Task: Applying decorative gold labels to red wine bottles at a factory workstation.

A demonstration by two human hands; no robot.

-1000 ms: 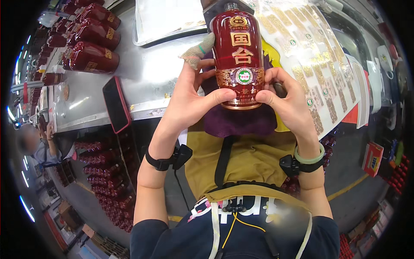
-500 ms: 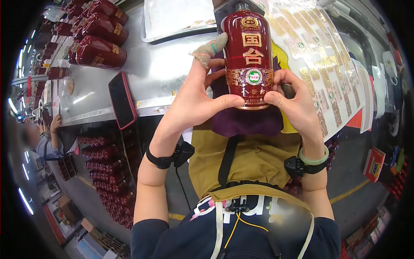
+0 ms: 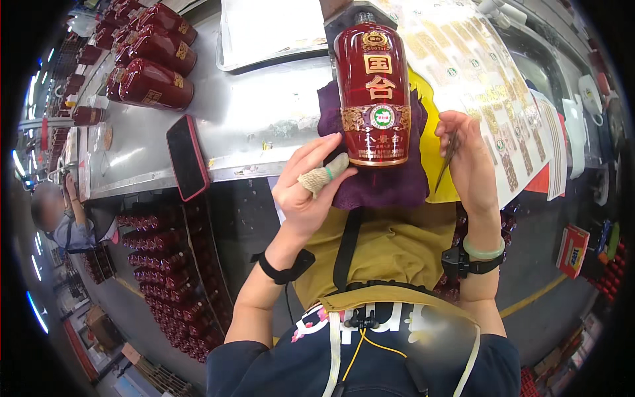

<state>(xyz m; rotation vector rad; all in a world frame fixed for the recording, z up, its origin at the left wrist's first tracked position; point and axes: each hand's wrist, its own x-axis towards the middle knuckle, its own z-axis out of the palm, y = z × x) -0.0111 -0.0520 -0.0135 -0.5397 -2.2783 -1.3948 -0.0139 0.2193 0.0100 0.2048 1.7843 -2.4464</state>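
A dark red glossy bottle (image 3: pixel 373 79) with gold lettering and a round green-and-white emblem lies on a folded purple cloth (image 3: pixel 380 190), its neck pointing away from me. By its lower left corner is my left hand (image 3: pixel 309 178), fingers apart and not wrapped round it; one finger wears a knitted finger cover with a green band. Whether the thumb touches the bottle's base I cannot tell. My right hand (image 3: pixel 471 159), to the bottle's right, grips dark pointed tweezers (image 3: pixel 447 161), tip down over a yellow sheet (image 3: pixel 433 135).
A sheet of gold stickers (image 3: pixel 473 76) spreads at the right. Left on the metal table (image 3: pixel 245 99) are a phone (image 3: pixel 188 157), a white tray (image 3: pixel 271 33) and several red bottles (image 3: pixel 155 85). More bottles (image 3: pixel 155 264) stand below; another person (image 3: pixel 76 218) is at far left.
Both hands have let go of the bottle. The left drew down to its lower corner; the right moved off to the right, where the tweezers now show plainly. The bottle shifted slightly left.
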